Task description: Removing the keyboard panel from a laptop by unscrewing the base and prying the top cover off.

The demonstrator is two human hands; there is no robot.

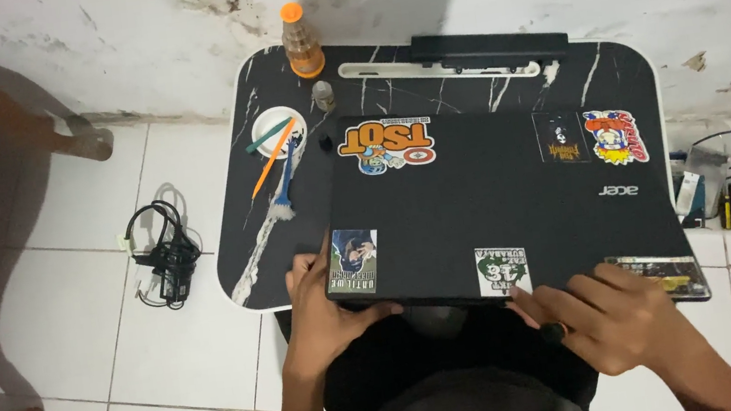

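A closed black laptop (495, 203) with several stickers on its lid lies on a small black marble-patterned table (250, 247). My left hand (318, 309) grips the laptop's near left corner, thumb on the lid by a sticker. My right hand (616, 314) rests at the near right edge, fingers spread over the lid's front rim. I cannot see under either hand.
On the table's left part lie a white round dish (277, 131) with an orange and a green pry tool, a blue brush (286, 183), an orange-capped bottle (301, 44) and a small vial (323, 95). A black charger (165, 253) sits on the floor left; small tools (717, 190) right.
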